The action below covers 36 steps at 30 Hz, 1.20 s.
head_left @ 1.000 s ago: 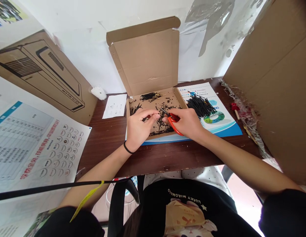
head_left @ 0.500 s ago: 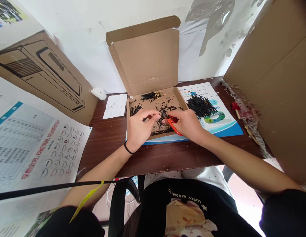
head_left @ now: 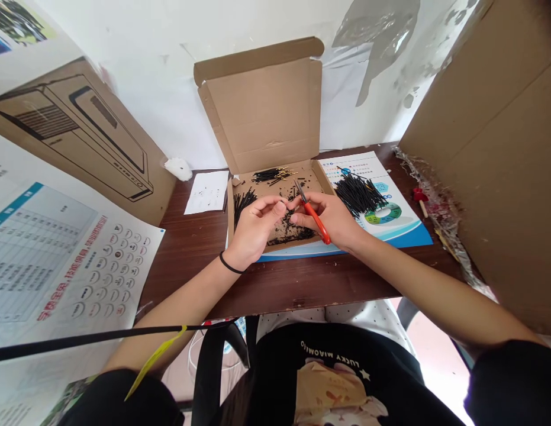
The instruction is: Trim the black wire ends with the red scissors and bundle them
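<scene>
1. Nearest my head camera, a black shirt sits below the near edge of a brown table; I judge that this strip of tabletop leaves both forearms room to swing.
2. The left hand is drawn to a pinch over the box, thumb close to forefinger; a dark spot shows at the tips, but from here I cannot tell whether it is a held piece.
3. The right hand, half curled, carries orange-handled scissors, blades pointing far; its forefinger reaches the left fingertips, thumb apart. I judge the scissors are tucked this way to free those two digits.
4. Beneath, a shallow cardboard box holds black scraps, its low walls apparently catching them.
5. Black strands lie inside at left; a larger black bundle rests outside at right on a printed sheet, seemingly for easy reach.
6. Farther, a gold-tipped bundle lies near the box's far edge, perhaps kept apart from the scraps.
7. Farthest, the raised lid limits reach; cardboard panels bound left and right.
</scene>
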Tool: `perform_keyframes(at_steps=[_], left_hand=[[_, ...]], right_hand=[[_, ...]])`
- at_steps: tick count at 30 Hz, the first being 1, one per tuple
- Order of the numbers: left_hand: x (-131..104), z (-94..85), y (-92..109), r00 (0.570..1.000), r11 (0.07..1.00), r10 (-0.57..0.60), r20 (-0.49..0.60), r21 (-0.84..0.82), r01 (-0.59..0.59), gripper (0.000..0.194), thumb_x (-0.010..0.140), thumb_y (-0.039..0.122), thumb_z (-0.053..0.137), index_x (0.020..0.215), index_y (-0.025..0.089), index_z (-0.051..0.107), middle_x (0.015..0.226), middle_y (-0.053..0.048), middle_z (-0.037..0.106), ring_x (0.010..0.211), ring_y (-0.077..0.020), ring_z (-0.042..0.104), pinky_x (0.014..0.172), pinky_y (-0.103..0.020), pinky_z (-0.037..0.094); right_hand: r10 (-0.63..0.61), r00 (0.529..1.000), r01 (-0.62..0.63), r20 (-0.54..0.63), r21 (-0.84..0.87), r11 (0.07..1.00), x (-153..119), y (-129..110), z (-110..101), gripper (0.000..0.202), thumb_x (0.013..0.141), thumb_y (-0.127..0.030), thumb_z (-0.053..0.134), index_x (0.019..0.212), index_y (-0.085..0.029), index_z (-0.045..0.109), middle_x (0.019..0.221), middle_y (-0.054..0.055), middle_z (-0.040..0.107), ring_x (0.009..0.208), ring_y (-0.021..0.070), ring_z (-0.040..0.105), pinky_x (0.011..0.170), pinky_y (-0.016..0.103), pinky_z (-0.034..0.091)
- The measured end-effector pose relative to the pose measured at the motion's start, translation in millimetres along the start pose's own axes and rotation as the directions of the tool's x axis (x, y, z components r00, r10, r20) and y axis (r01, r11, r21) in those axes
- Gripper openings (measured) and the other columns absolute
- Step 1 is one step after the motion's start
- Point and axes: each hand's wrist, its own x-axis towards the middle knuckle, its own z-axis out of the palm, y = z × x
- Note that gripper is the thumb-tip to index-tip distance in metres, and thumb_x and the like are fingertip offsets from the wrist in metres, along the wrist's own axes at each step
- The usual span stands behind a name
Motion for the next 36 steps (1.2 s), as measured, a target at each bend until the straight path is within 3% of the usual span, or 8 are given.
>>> perform_keyframes(at_steps=[6, 12, 14, 18, 22, 27, 31, 36], left_hand=[[7, -12.6, 7, 0.988, 0.908, 0.153, -0.021, 0.398, -0.132, 0.029, 0.088, 0.047, 0.061, 0.09, 0.02, 0.072, 0.089, -0.005, 0.072, 0.07, -0.012, 0.057, 0.065, -0.026, 0.047], [14, -29.9, 14, 0.911, 0.169, 0.353, 0.212, 0.943, -0.285, 0.034, 0.095, 0.033, 0.048, 0.069, 0.018, 0.065, 0.071, -0.006, 0.067, 0.078, -0.021, 0.058, 0.077, -0.038, 0.044], [16, -32.5, 14, 0.925, 0.067, 0.295, 0.239, 0.961, -0.27, 0.044, 0.097, 0.036, 0.044, 0.06, 0.019, 0.061, 0.066, -0.006, 0.065, 0.08, -0.0227, 0.058, 0.081, -0.041, 0.043], [19, -34.8, 10, 0.959, 0.119, 0.199, 0.201, 0.967, -0.227, 0.059, 0.098, 0.047, 0.037, 0.051, 0.02, 0.058, 0.059, -0.006, 0.062, 0.077, -0.0219, 0.06, 0.084, -0.04, 0.045], [20, -35.3, 7, 0.952, 0.111, 0.217, 0.214, 0.964, -0.242, 0.053, 0.097, 0.045, 0.042, 0.053, 0.02, 0.06, 0.06, -0.005, 0.063, 0.074, -0.0206, 0.059, 0.083, -0.039, 0.046], [19, -31.9, 9, 0.955, 0.295, 0.248, 0.166, 0.926, -0.237, 0.046, 0.096, 0.045, 0.044, 0.066, 0.019, 0.066, 0.068, -0.005, 0.067, 0.066, -0.0167, 0.057, 0.069, -0.032, 0.045], [18, -25.6, 6, 0.983, 0.692, 0.157, 0.098, 0.699, -0.18, 0.049, 0.093, 0.059, 0.044, 0.089, 0.019, 0.072, 0.075, -0.005, 0.068, 0.055, -0.0115, 0.048, 0.053, -0.027, 0.036], [15, -14.8, -3, 0.986, 0.784, 0.103, 0.134, 0.599, -0.163, 0.048, 0.087, 0.062, 0.054, 0.082, 0.017, 0.071, 0.076, -0.006, 0.069, 0.06, -0.0124, 0.052, 0.056, -0.026, 0.038]], right_hand=[[-0.016, 1.0, 0.016, -0.006, -0.05, 0.999, 0, -4, -2, 0.037, 0.058, -0.035, 0.085, 0.084, -0.019, 0.064, 0.065, -0.006, 0.058, 0.06, 0.0086, 0.049, 0.061, 0.027, 0.043], [-0.074, 0.995, 0.045, -0.064, -0.364, 0.93, -1, -21, -26, 0.034, 0.066, -0.042, 0.079, 0.088, -0.019, 0.069, 0.071, 0.0, 0.064, 0.065, 0.0141, 0.055, 0.063, 0.03, 0.044], [-0.173, 0.964, 0.008, -0.203, -0.627, 0.779, 0, -27, -43, 0.026, 0.073, -0.036, 0.073, 0.092, -0.019, 0.071, 0.068, 0.001, 0.063, 0.065, 0.0161, 0.056, 0.064, 0.031, 0.042], [-0.23, 0.92, -0.256, -0.317, -0.932, 0.258, 2, -31, -71, 0.021, 0.083, -0.026, 0.056, 0.094, -0.019, 0.072, 0.077, 0.01, 0.068, 0.07, 0.0228, 0.059, 0.061, 0.033, 0.035], [-0.079, 0.928, -0.367, -0.365, -0.93, -0.006, 1, -27, -74, 0.027, 0.083, -0.021, 0.051, 0.1, -0.018, 0.071, 0.091, 0.016, 0.07, 0.075, 0.0265, 0.063, 0.056, 0.031, 0.027], [-0.209, 0.93, -0.32, -0.303, -0.946, -0.056, 0, -24, -62, 0.03, 0.089, -0.025, 0.047, 0.109, -0.018, 0.069, 0.088, 0.016, 0.07, 0.079, 0.0268, 0.062, 0.056, 0.031, 0.025], [-0.344, 0.936, 0.069, 0.08, -0.997, -0.046, 2, -14, -47, 0.029, 0.089, -0.017, 0.046, 0.106, -0.019, 0.069, 0.089, 0.011, 0.072, 0.092, 0.0259, 0.059, 0.063, 0.032, 0.034], [-0.326, 0.88, 0.327, 0.345, -0.938, -0.112, 2, -4, -27, 0.032, 0.093, -0.014, 0.042, 0.106, -0.016, 0.07, 0.09, 0.011, 0.072, 0.091, 0.0239, 0.056, 0.077, 0.034, 0.04]])
